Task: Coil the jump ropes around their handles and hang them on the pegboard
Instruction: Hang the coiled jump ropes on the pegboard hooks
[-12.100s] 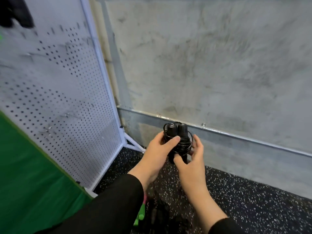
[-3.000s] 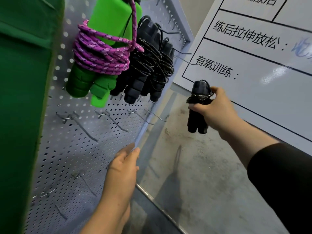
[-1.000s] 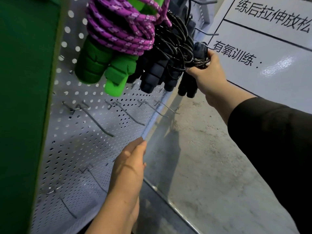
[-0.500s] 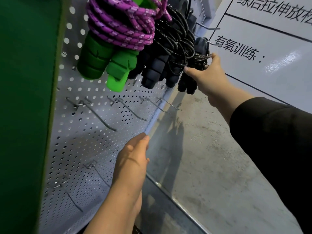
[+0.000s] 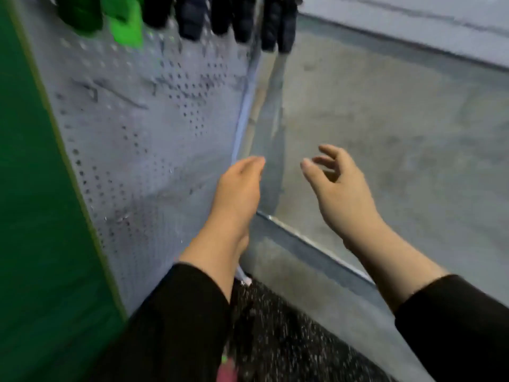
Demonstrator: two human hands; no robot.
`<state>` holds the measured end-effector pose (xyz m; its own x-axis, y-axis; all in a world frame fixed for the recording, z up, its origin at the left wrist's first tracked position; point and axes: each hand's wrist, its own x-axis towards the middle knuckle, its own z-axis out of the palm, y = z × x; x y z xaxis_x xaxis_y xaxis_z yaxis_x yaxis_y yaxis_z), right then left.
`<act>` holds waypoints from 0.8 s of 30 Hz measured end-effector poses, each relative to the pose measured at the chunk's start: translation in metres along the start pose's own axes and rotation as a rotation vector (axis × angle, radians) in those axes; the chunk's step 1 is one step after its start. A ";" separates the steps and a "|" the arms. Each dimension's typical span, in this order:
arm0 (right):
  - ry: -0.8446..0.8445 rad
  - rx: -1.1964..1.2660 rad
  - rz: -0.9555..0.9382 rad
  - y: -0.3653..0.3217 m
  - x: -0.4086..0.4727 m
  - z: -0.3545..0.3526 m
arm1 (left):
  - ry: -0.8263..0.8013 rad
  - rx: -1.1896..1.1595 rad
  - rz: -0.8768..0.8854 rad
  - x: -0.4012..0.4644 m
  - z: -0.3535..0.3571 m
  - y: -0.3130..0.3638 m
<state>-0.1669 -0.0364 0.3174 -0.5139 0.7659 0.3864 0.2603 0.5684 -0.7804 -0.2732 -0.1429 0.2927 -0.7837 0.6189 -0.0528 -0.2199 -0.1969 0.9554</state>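
Note:
The white pegboard (image 5: 154,150) fills the left of a blurred head view. Along its top edge hang the lower ends of green handles (image 5: 124,26) and several black jump rope handles (image 5: 275,26). My left hand (image 5: 237,188) rests at the pegboard's right edge, fingers relaxed, holding nothing. My right hand (image 5: 338,188) hangs in front of the concrete wall with fingers loosely spread and empty. A pink and green object (image 5: 227,368), perhaps another rope, shows at the bottom by my left sleeve.
A green panel (image 5: 33,216) covers the far left. A grey concrete wall (image 5: 385,128) with a metal strip (image 5: 316,244) stands on the right. Black speckled rubber floor (image 5: 289,340) lies below. Bare hooks (image 5: 121,95) stick out of the pegboard.
My right hand has let go of the black coiled rope, which now hangs on the pegboard, and has dropped down empty. The view has tilted downward.

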 end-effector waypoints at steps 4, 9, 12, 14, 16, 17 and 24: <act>-0.186 -0.049 0.242 0.078 -0.090 -0.016 | -0.078 0.252 -0.055 -0.008 0.014 -0.036; -0.340 -0.105 0.537 0.169 -0.183 -0.028 | -0.201 0.545 -0.206 -0.027 0.016 -0.087; -0.359 -0.101 0.674 0.212 -0.224 -0.022 | -0.315 0.781 -0.265 -0.040 0.010 -0.124; -0.389 -0.073 0.765 0.232 -0.244 -0.009 | -0.396 0.940 -0.321 -0.046 0.008 -0.145; -0.427 -0.061 0.811 0.251 -0.259 0.006 | -0.492 1.100 -0.348 -0.049 0.009 -0.164; -0.453 -0.059 0.830 0.258 -0.266 0.015 | -0.539 1.163 -0.344 -0.049 0.009 -0.169; -0.624 -0.066 0.984 0.302 -0.318 0.081 | -0.767 1.469 -0.298 -0.042 0.022 -0.194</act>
<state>0.0089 -0.1327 -0.0808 -0.3748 0.6141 -0.6946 0.8026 -0.1601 -0.5746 -0.1844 -0.1140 0.1159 -0.2762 0.7897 -0.5479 0.7386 0.5391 0.4047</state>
